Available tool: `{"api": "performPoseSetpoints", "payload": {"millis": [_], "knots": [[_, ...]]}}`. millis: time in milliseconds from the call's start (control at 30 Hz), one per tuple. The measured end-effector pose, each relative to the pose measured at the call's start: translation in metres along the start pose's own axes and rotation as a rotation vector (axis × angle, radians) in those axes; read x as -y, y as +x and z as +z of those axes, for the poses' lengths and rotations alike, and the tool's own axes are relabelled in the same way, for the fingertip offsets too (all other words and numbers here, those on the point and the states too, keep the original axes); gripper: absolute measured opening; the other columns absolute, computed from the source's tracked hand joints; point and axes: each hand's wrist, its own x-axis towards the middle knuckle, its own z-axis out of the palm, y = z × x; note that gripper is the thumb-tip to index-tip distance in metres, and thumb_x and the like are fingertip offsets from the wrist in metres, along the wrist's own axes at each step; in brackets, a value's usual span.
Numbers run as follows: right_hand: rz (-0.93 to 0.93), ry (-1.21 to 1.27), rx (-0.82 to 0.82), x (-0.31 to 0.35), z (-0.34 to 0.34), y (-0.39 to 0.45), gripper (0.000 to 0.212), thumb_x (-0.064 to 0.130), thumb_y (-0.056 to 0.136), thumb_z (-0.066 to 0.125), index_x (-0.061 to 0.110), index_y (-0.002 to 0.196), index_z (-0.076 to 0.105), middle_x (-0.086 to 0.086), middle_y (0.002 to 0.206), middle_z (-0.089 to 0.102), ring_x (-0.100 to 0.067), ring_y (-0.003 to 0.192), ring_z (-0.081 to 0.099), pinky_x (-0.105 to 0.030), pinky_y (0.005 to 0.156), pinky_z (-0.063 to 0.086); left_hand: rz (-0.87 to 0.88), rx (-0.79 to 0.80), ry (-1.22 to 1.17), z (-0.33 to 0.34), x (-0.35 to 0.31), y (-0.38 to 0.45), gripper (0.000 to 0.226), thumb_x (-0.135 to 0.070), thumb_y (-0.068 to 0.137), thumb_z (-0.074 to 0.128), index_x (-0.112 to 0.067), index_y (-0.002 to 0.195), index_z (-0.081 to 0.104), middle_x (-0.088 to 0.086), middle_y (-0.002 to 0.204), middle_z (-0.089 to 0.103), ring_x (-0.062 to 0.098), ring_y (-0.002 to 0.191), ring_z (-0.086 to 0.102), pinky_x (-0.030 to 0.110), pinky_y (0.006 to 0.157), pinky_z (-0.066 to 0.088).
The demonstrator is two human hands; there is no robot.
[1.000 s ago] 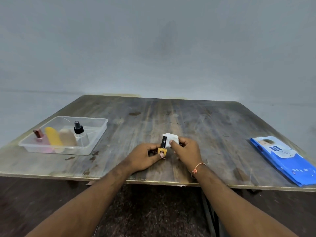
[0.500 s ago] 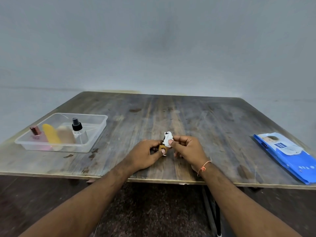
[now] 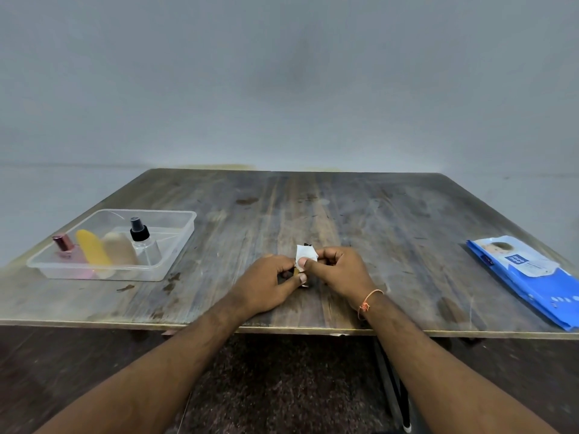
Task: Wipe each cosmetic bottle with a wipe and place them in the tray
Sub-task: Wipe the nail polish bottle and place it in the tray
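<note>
At the table's front centre my left hand [image 3: 269,283] pinches the base of a small yellow bottle with a black cap [image 3: 296,272]; most of the bottle is hidden. My right hand [image 3: 340,272] holds a folded white wipe [image 3: 305,253] wrapped round the bottle's cap. At the left stands a clear plastic tray [image 3: 175,245] holding a pink bottle [image 3: 64,247], a yellow tube [image 3: 92,250], a beige tube [image 3: 120,249] and a clear spray bottle with a black top [image 3: 142,239].
A blue pack of wet wipes [image 3: 526,277] lies at the table's right edge. The worn wooden table [image 3: 313,208] runs back to a grey wall. Below its front edge lie dark floor and a metal table leg [image 3: 390,393].
The wipe has gone from beside the cap to covering it, hiding the black cap and most of the bottle. Both hands stay together at the table's front centre.
</note>
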Motion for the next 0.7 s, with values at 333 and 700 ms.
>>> {"api": "performPoseSetpoints", "payload": {"millis": [333,700], "knots": [[-0.033,0.056,-0.083,-0.0005,-0.0040,0.0011,0.023,0.038,0.092,0.082,0.015,0.090,0.082,-0.012,0.069,0.068,-0.014,0.059,0.058,-0.035,0.061,0.049,0.066,0.021,0.036,0.0008,-0.0038,-0.0007,0.024,-0.049,0.100,0.059,-0.029,0.098,0.071,-0.012,0.079,0.062,0.011,0.080,0.060,0.042,0.074,0.052],[-0.040,0.045,-0.039,0.0031,-0.0007,-0.0041,0.008,0.024,0.084,0.091,0.019,0.085,0.084,-0.003,0.072,0.076,-0.008,0.066,0.065,-0.024,0.066,0.053,0.050,0.000,0.012,-0.0003,-0.0029,-0.0011,0.024,-0.049,0.098,0.063,-0.029,0.091,0.073,-0.009,0.077,0.066,0.013,0.077,0.061,0.036,0.072,0.051]]}}
